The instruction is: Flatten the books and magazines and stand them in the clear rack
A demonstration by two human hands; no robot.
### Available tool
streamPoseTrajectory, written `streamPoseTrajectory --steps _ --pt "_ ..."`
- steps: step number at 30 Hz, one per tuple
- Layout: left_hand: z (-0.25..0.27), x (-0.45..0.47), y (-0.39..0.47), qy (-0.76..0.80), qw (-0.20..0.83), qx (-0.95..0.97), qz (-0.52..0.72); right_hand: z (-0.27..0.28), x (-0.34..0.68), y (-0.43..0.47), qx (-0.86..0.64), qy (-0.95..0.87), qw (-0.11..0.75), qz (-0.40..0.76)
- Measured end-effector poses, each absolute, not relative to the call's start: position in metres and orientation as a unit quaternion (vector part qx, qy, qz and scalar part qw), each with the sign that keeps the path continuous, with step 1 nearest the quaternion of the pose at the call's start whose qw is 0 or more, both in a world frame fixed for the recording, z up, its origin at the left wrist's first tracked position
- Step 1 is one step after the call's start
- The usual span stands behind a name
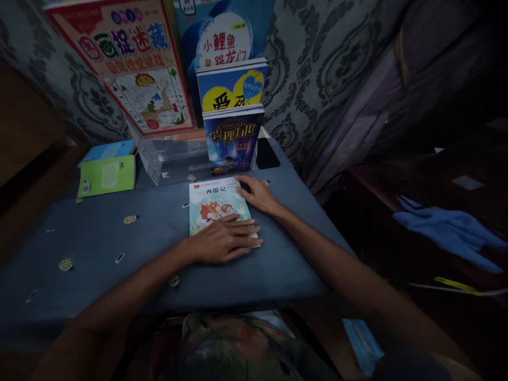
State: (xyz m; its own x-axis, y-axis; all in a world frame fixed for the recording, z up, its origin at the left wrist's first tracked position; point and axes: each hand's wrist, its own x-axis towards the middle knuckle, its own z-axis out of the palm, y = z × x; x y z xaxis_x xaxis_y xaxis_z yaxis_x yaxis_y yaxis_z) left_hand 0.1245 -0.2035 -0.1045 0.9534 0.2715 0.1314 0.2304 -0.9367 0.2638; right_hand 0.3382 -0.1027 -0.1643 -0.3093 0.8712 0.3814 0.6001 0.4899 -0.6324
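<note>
A closed book (212,200) with a pale teal cover and an orange picture lies on the grey-blue tablecloth in front of me. My left hand (224,239) rests flat across its lower part, fingers stretched to the right. At the book's upper right corner is my right hand (257,194), its fingers laid along the edge and partly over the cover; the thumb side touches the book. Just behind it, a dark blue book (234,140) stands at the front of a clear acrylic rack (174,159).
Taller in the rack are a red-bordered book (146,69), a yellow-and-blue book (234,87) and a blue book (226,32). A green book (107,175) lies at left, over a blue one (107,152). A black phone-like slab (266,153) sits right. A blue cloth (448,227) lies beyond the table's edge.
</note>
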Motion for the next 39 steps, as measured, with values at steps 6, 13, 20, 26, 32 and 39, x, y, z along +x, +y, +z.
streamPoseTrajectory --steps 6,13,20,26,32,39 --pt "-0.104 0.125 -0.204 0.131 0.126 0.981 0.075 -0.162 0.335 -0.106 -0.448 -0.799 0.364 0.168" --pt "-0.108 0.123 -0.194 0.177 0.137 0.969 0.101 -0.160 0.333 -0.110 -0.444 -0.810 0.349 0.160" --pt "-0.122 0.106 -0.150 0.304 0.084 0.942 0.117 -0.160 0.333 -0.112 -0.464 -0.823 0.301 0.131" --pt "-0.130 0.077 -0.111 0.395 0.083 0.903 0.146 -0.155 0.331 -0.114 -0.477 -0.825 0.278 0.119" --pt "-0.146 0.047 -0.085 0.411 0.120 0.880 0.205 -0.141 0.324 -0.120 -0.498 -0.844 0.186 0.070" --pt "-0.155 0.033 -0.072 0.367 0.236 0.854 0.282 -0.128 0.279 -0.120 -0.486 -0.866 0.110 0.045"
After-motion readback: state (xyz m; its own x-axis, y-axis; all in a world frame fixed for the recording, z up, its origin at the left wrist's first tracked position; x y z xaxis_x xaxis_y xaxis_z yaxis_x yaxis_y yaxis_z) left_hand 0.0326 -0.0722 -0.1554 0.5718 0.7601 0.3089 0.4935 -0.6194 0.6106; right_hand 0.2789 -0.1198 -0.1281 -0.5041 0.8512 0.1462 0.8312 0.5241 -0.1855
